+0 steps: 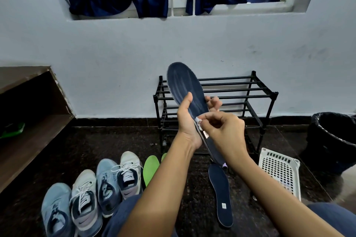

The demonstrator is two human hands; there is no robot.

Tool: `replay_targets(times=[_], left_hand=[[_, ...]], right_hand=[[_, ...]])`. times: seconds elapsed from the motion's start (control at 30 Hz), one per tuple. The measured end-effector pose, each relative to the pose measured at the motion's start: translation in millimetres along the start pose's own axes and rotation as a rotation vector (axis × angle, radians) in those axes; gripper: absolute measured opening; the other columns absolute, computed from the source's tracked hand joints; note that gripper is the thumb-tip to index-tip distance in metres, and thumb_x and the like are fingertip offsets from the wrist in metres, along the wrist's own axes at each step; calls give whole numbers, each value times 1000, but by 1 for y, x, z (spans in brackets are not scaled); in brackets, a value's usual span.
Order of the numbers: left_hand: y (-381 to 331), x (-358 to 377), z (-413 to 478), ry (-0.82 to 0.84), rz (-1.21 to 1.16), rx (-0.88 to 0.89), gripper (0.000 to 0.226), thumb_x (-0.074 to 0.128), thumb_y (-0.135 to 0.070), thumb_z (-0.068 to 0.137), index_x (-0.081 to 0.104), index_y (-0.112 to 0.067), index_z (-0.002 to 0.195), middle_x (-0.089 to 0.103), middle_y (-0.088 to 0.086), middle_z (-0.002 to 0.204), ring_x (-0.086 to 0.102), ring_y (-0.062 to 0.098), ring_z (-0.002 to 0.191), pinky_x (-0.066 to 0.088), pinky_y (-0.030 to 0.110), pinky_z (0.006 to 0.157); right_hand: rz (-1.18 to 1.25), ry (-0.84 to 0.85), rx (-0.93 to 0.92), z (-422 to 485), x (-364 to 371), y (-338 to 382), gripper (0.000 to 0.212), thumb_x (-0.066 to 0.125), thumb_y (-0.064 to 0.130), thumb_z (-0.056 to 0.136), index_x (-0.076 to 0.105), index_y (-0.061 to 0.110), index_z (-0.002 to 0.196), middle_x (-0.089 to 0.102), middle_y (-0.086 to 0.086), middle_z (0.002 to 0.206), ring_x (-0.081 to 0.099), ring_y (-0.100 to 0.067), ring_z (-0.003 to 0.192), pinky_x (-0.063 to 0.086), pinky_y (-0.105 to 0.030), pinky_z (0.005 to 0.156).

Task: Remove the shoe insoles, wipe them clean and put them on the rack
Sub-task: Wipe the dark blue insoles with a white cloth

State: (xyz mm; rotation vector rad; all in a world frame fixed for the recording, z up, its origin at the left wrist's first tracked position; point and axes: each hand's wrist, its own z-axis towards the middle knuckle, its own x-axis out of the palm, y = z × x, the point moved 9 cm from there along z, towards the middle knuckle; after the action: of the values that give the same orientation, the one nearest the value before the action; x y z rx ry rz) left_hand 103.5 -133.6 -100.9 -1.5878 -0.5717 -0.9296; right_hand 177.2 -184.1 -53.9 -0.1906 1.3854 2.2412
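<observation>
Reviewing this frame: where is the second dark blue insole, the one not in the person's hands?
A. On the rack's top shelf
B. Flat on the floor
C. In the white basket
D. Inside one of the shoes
B: the loose insole lies flat on the dark floor, left of the white basket and not on the rack.

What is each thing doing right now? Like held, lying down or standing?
Held insole, upright in the left hand.
White wipe, pinched by the right hand against that insole.
Floor insole, lying flat.
Shoes, standing in a row.
Green insoles, lying beside the shoes.
Rack, upright, no insoles on it.
</observation>
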Motion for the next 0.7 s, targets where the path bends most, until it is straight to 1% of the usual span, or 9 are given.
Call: replay_targets(times=[0.1, 0.13, 0.2, 0.3, 0.37, 0.43, 0.53, 0.6, 0.7], left_hand=[[7, 9, -2, 68, 23, -32, 40, 52, -47, 83, 58, -8, 86, 64, 8, 86, 65, 20, 88, 49, 33, 90], [7, 11, -2, 86, 29, -35, 41, 52, -48, 82, 58, -8, 87, 64, 8, 87, 65, 20, 89, 52, 32, 88], [4, 10, -2, 94, 40, -33, 45, 52, -51, 81, 59, -7, 87, 65, 9, 88, 67, 21, 90, 54, 32, 85], [-4, 1, 3, 41, 63, 13, 49, 48, -53, 87, 61, -6, 89, 68, 10, 89, 68, 24, 95, 50, 34, 96], [-1, 0, 3, 30, 77, 16, 45, 50, -50, 86, 61, -7, 88, 67, 9, 86, 68, 23, 92, 51, 33, 91], [9, 3, 1, 53, 94, -16, 41, 53, -48, 86, 60, -8, 86, 64, 8, 86, 65, 21, 88, 52, 32, 84], [14, 5, 1, 66, 107, -22, 40, 50, -49, 88, 58, -9, 86, 62, 8, 87, 62, 20, 82, 50, 32, 83], [9, 4, 1, 57, 90, -26, 43, 48, -49, 88, 58, -8, 86, 64, 9, 84, 65, 22, 82, 53, 33, 82], [-6, -5, 4, 1, 53, 19, 48, 45, -51, 91, 60, -5, 86, 67, 10, 82, 68, 25, 91, 49, 35, 96]], right_hand=[[-106, -155, -113, 0, -14, 8, 15, 73, 3, 74, 75, 16, 78, 72, 2, 78, 59, 0, 80, 38, 1, 73], [-103, -169, -117, -1, -16, 9, 15, 73, 3, 74, 75, 17, 79, 72, 3, 79, 60, 0, 80, 38, 1, 73], [-38, -81, -53, -3, -10, 8, 16, 72, 5, 75, 76, 20, 79, 71, 8, 74, 62, 0, 74, 39, 0, 69], [37, 61, 30, -7, 1, 4, 18, 70, 8, 75, 76, 24, 79, 70, 12, 68, 63, 2, 66, 41, -2, 64], [0, 39, 28, -4, -1, 0, 16, 71, 8, 75, 76, 24, 77, 69, 13, 66, 62, 2, 66, 40, -2, 65], [-65, -32, 6, 1, -10, -4, 15, 73, 8, 75, 76, 22, 77, 67, 15, 67, 60, 8, 67, 38, 0, 68], [-56, -129, 2, 4, -20, -6, 17, 73, 5, 75, 75, 21, 78, 69, 12, 75, 58, 14, 70, 37, 3, 69], [-19, -90, 11, 0, -15, -4, 17, 72, 5, 75, 76, 21, 78, 71, 10, 75, 62, 8, 70, 40, 0, 69], [55, 60, 49, -7, 3, 1, 18, 71, 6, 74, 76, 23, 79, 72, 10, 71, 65, 2, 67, 46, -7, 69]])
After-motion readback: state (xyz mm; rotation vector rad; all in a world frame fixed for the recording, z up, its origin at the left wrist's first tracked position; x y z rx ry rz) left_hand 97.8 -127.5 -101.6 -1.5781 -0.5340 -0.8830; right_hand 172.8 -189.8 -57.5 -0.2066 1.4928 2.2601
